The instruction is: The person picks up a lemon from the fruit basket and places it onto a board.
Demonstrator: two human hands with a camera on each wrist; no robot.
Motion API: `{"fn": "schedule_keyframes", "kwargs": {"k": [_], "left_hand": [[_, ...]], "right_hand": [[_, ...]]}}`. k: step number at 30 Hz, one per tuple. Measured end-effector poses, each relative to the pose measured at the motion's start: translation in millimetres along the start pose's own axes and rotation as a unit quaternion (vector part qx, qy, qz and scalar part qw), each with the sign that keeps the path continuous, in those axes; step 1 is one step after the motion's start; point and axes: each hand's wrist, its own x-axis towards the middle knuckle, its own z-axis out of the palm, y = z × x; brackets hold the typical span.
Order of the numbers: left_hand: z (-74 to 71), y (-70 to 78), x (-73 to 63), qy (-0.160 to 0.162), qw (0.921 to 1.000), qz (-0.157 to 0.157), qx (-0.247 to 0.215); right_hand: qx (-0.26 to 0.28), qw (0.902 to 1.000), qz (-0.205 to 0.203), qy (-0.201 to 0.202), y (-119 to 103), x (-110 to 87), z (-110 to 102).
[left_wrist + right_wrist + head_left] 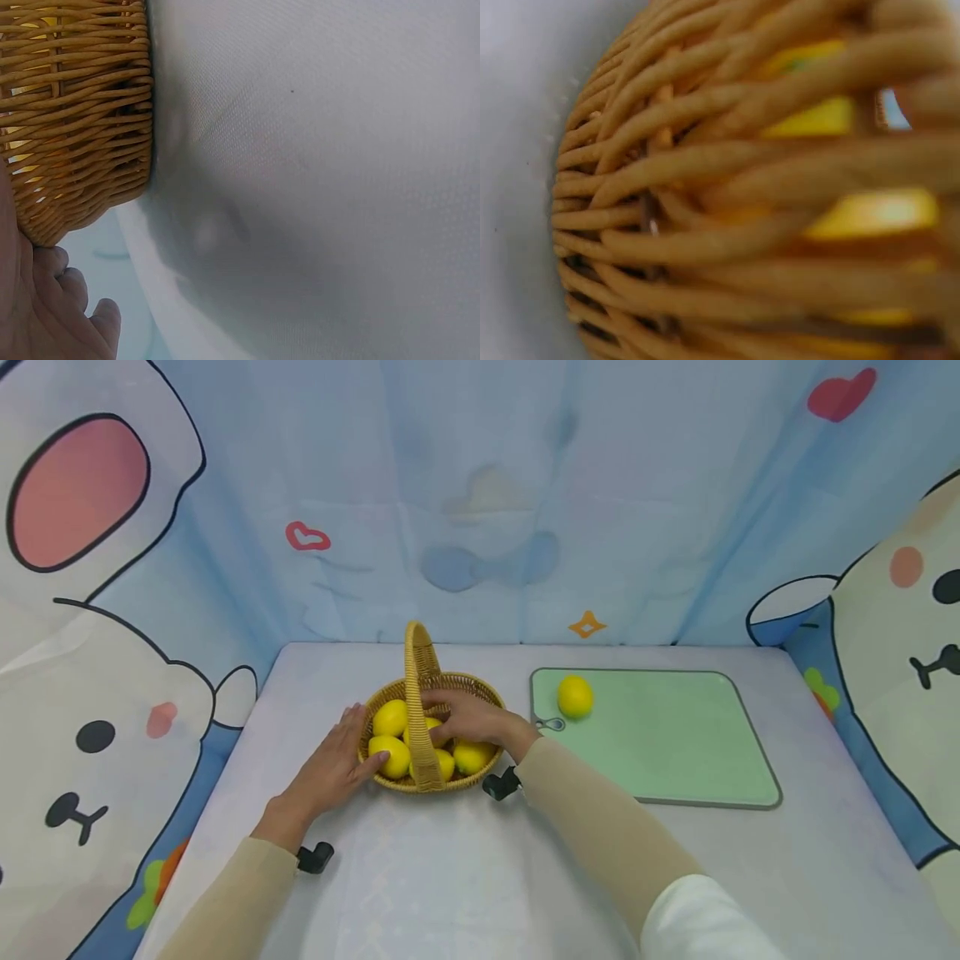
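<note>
A wicker basket (424, 774) with a tall arched handle holds several yellow lemons (390, 718). My left hand (330, 768) lies along the basket's left side with fingers straight, its thumb over the rim by a front lemon. In the left wrist view, the left fingers (71, 289) stretch past the woven wall. My right hand (472, 717) reaches over the right rim into the basket. Its thumb and fingers go round a lemon (432, 724) near the handle, which partly hides the fingertips. The right wrist view shows only blurred wicker (697, 247) with yellow behind it.
To the right lies a light green cutting board (660, 735) with a grey edge. One more lemon (575, 697) rests near its upper left corner. The table (435, 877) has a white cover, and a patterned curtain (637, 510) hangs behind it.
</note>
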Motion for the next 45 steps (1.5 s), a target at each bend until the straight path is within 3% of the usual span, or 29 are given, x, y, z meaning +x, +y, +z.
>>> {"fn": "schedule_keyframes", "kwargs": {"k": [8,26,37,43,45], "left_hand": [[-0.8,0.2,-3.1,0.004,1.0000,-0.006,0.002],[0.3,0.0,0.0,0.000,1.0000,0.000,0.003],[-1.0,2.6,-1.5,0.000,1.0000,0.000,0.004],[0.0,2.5,-0.1,0.003,1.0000,0.002,0.002],[0.2,3.0,0.2,0.005,1.0000,0.003,0.000]], "right_hand": [[-0.066,0.9977,-0.002,0.009,5,11.6,9],[-0.043,0.9980,-0.015,0.043,-1,-1.5,0],[0.028,0.9975,-0.021,0.061,0,-4.0,-3],[-0.075,0.9969,-0.005,0.023,-2,-6.5,2],[-0.086,0.9962,-0.007,0.012,-3,-6.1,3]]}}
